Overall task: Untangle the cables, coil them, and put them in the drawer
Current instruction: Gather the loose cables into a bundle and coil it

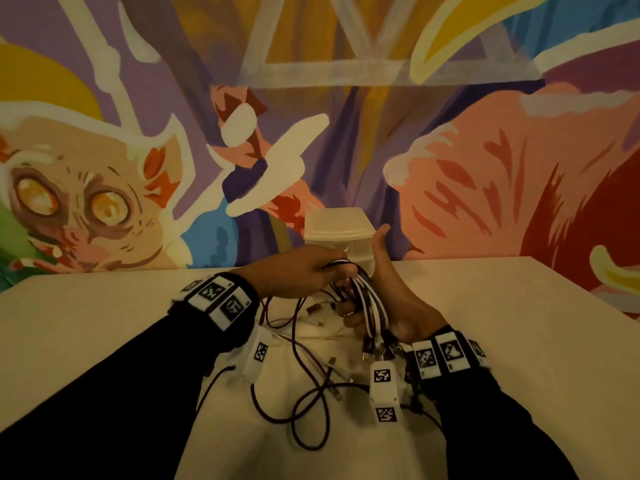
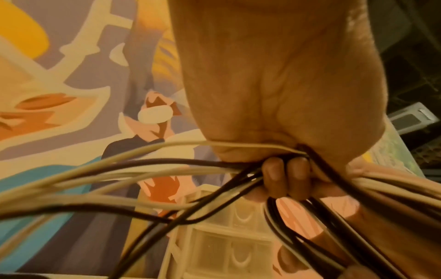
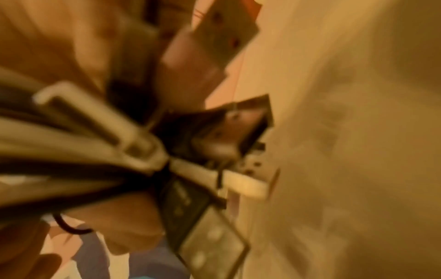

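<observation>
Both hands are raised over the table [image 1: 519,306], working one bundle of cables [image 1: 372,299] between them.

Left hand [image 1: 298,268]: fingers [image 2: 274,175] curled around several white and dark strands at the top of the bundle. The left wrist view shows two fingertips pressed over the strands, with white and dark lines fanning out to either side of the fist.

Right hand [image 1: 398,306]: palm turned up and toward the left hand, thumb pointing up toward the wall. The lower fingers [image 1: 353,317] curl around the bundle where it runs down across the palm. Plug ends [image 1: 377,344] hang at the heel of this hand, near the wrist. The right wrist view is blurred; it shows white and dark strands and a few metal connector ends [image 3: 229,28] close to the lens, little else.

Loose cables [image 1: 304,410], dark purple and white, lie tangled on the table below and between the forearms, with loops reaching toward the near edge. Some strands rise from this tangle into the held bundle.

Drawer unit [image 1: 336,226]: small, translucent white plastic, standing at the far edge of the table against the painted mural wall [image 1: 138,150], just behind the hands. In the left wrist view its drawer fronts [image 2: 229,243] look closed.

Both arms wear dark sleeves [image 1: 104,393] and wrist bands with printed markers [image 1: 218,296].
</observation>
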